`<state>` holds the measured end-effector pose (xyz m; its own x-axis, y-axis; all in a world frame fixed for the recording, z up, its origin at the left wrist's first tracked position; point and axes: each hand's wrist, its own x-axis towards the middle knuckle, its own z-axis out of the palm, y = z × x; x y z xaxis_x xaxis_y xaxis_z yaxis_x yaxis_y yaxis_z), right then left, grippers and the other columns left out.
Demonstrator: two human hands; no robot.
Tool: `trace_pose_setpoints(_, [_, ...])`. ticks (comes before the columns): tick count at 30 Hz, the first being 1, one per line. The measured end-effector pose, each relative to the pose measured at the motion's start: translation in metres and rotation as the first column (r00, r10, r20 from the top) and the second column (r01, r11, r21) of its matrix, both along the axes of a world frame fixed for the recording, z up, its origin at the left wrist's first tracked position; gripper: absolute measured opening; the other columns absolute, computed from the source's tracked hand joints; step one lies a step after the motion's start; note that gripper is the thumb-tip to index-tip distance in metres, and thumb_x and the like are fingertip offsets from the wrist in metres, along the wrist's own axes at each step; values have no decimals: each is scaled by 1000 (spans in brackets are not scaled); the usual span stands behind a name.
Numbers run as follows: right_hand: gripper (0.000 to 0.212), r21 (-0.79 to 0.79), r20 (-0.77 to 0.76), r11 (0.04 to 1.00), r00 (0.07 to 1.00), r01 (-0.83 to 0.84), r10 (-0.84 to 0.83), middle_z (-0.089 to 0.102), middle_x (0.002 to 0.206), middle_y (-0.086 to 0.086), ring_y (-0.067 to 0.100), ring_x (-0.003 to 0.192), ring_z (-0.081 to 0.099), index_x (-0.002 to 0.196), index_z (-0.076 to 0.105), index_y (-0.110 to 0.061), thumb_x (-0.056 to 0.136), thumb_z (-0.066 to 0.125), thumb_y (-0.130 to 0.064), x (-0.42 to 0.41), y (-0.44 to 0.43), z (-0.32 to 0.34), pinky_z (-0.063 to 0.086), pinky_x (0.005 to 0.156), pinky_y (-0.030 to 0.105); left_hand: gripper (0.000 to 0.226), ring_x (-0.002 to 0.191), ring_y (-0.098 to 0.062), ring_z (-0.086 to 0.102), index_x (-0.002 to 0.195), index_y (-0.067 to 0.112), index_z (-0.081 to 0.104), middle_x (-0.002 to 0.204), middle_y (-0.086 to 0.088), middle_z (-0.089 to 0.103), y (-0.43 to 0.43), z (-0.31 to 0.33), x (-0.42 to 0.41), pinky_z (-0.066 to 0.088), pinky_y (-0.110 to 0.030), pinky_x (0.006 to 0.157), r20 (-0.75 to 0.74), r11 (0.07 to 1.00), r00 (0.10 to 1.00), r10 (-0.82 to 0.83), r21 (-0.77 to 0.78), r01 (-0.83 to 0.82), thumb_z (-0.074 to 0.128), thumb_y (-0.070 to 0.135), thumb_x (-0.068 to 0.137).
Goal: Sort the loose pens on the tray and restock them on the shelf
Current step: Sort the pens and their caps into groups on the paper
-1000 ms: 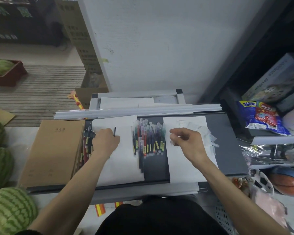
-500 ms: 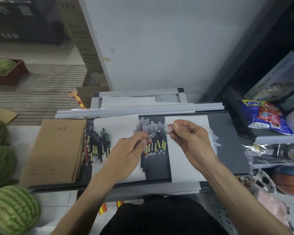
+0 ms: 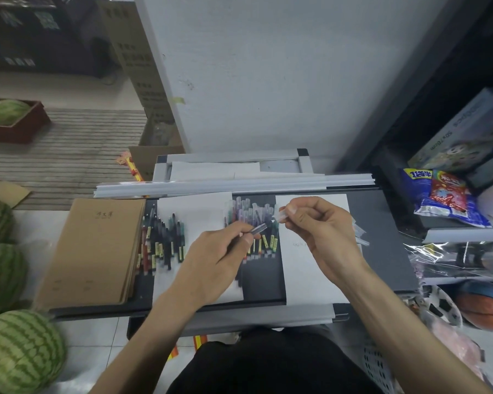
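Note:
A dark grey tray (image 3: 382, 240) lies in front of me with two white paper sheets on it. My left hand (image 3: 214, 257) grips a pen (image 3: 258, 228) with a translucent purple tip above the middle of the tray. My right hand (image 3: 316, 226) pinches a clear pen cap (image 3: 281, 214) just right of that tip; cap and pen are apart. Behind the hands lies a bunch of capped pens (image 3: 251, 220) on the dark strip between the sheets. A second row of dark pens (image 3: 162, 243) lies at the left sheet's left edge.
A stack of brown notebooks (image 3: 97, 245) lies at the tray's left end. White plastic strips (image 3: 234, 184) run along the far edge. Watermelons (image 3: 17, 351) stand on the floor at left. Snack bags (image 3: 439, 194), boxes and a basketball (image 3: 484, 305) fill shelves at right.
My left hand left the row of dark pens and came to the middle, now gripping a pen. My right hand lifted off the right sheet and holds a clear cap at the pen's tip.

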<state>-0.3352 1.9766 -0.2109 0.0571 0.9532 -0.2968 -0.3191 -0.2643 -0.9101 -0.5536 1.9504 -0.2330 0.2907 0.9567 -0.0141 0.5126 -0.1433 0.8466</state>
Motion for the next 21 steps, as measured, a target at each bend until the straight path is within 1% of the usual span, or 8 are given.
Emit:
trace_pose_setpoints(3, [33,11,72,998,996,-63,62,74,97,30,32,87,73,99,71,2,75,82,-19,-6,-4,-4,59,84,34,18,54,-16,46,99,29,66,64,3,53,-1,0,5,34,-30,52,-10,1000,1000,-16,12,16,51,37,106])
trace_pose_setpoints(5, [35,6,73,998,995,-63,63,72,97,33,34,86,72,98,71,3,74,83,-20,-10,-7,-7,59,88,39,22,53,-17,43,94,25,67,61,2,50,-1,1,8,32,-29,52,13,1000,1000,-1,16,1,53,38,103])
trace_pose_setpoints(7, [29,-8,47,999,998,-45,45,72,94,32,32,83,71,95,70,2,76,82,-16,-11,-10,-10,59,86,37,22,52,-16,41,87,23,67,58,2,48,-1,2,9,29,-27,52,29,1000,1000,8,20,-8,55,34,103])
trace_pose_setpoints(11, [12,-19,51,1000,998,24,-23,74,90,29,31,79,71,93,71,3,86,77,-4,-15,-17,-19,57,80,34,35,53,-14,39,71,36,54,57,9,45,2,-2,13,27,-25,54,12,1000,1000,10,22,-10,58,24,104])
trace_pose_setpoints(14, [10,-26,76,997,994,75,-73,74,89,29,32,78,71,94,69,5,88,76,0,-17,-19,-25,58,79,36,29,54,-14,40,72,31,56,57,7,46,2,-8,16,30,-28,55,12,1000,1000,11,3,-11,55,30,101])
trace_pose_setpoints(17, [13,-28,103,997,992,70,-66,74,88,30,32,76,70,94,69,8,87,76,2,-15,-16,-28,60,80,39,27,58,-18,45,76,24,64,62,1,54,1,-19,19,36,-35,59,67,998,997,37,-42,-35,53,34,99])
trace_pose_setpoints(19, [13,-27,109,997,992,68,-65,74,88,30,32,75,70,94,69,9,87,77,2,-14,-15,-31,60,81,40,28,60,-19,47,83,20,72,65,-2,57,1,-26,22,37,-32,60,93,997,994,53,-58,-48,53,34,98])
trace_pose_setpoints(21, [11,-24,122,998,991,65,-62,74,88,28,32,74,70,92,69,8,87,77,2,-14,-14,-34,60,79,39,27,59,-12,45,86,21,76,65,-1,56,-1,-32,25,35,-27,60,145,995,987,73,-79,-62,54,32,98])
